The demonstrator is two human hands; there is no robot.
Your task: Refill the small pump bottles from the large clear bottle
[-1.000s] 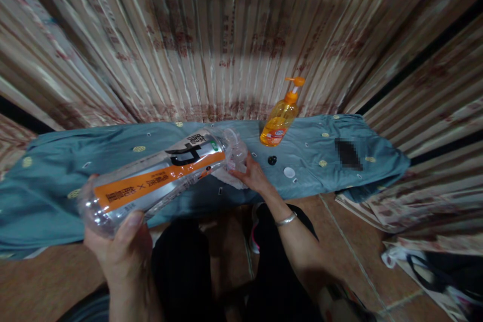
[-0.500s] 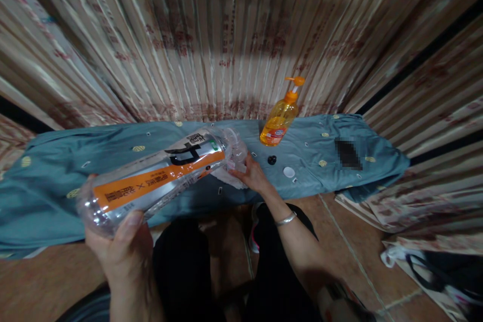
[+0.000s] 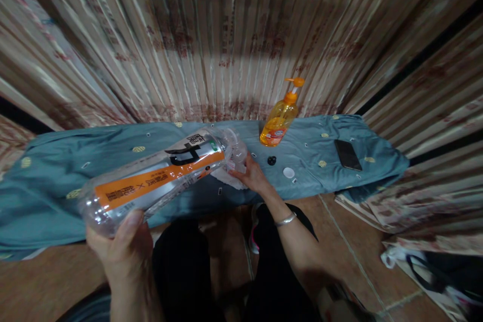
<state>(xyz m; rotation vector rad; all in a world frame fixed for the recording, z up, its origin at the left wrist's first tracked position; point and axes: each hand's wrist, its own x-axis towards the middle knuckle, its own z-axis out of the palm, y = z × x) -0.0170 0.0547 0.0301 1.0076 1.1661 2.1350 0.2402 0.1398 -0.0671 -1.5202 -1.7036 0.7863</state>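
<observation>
From far away, I see the left hand (image 3: 123, 241), lower left, gripping the slanted big bottle's (image 3: 162, 176) bottom, while mid-frame the right hand (image 3: 252, 173) holds clear plastic (image 3: 238, 153) at its top, probably for steadiness, before the orange pump bottle (image 3: 278, 123).

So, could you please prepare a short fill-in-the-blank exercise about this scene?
1. The large clear orange-labelled plastic bottle is held near its base by the ____ hand.
2. The plastic pump on the transparent bottle of amber liquid is coloured ____.
3. The silver metal bangle encircles the ____ arm.

Missing words: left; orange; right
</observation>
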